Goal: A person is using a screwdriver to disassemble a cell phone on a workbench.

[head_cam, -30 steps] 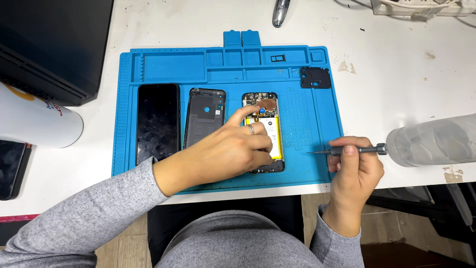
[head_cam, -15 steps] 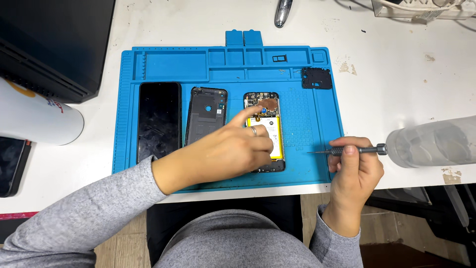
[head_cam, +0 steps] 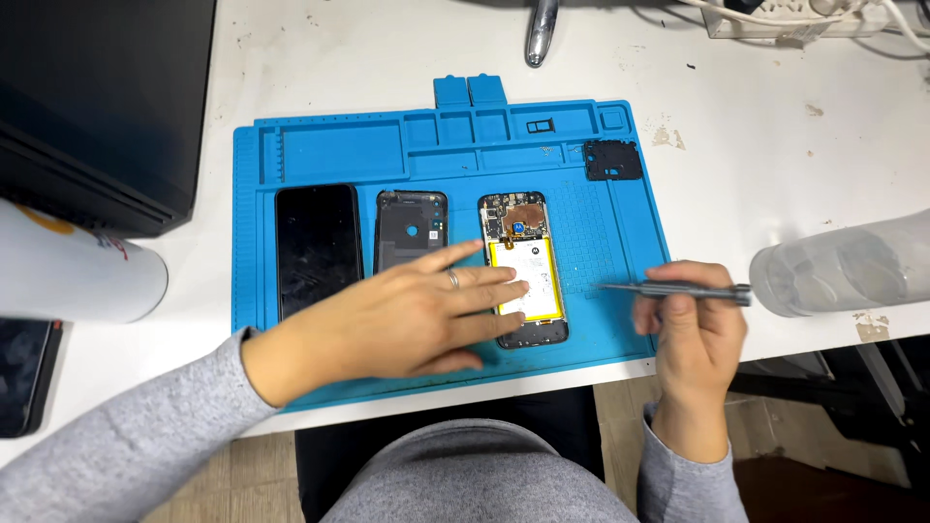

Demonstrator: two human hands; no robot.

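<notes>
Flatly, spread left fingers [head_cam: 494, 291] cover the opened phone [head_cam: 523, 266]; right fingers [head_cam: 678, 291] pinch tweezers [head_cam: 673, 289].

Blue work mat [head_cam: 310, 145]: matt rubbery finish. Black screen panel [head_cam: 319, 247]: glossy glass. Tweezers [head_cam: 678, 289]: dull grey metal. Desk [head_cam: 775, 165]: smooth white, stained. Sleeves: grey knit cloth.

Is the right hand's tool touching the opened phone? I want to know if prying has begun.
No: the right hand holds the thin metal tool level over the blue mat, its tip clear of the opened phone.

Bright, even overhead light; sharp focus.
</notes>
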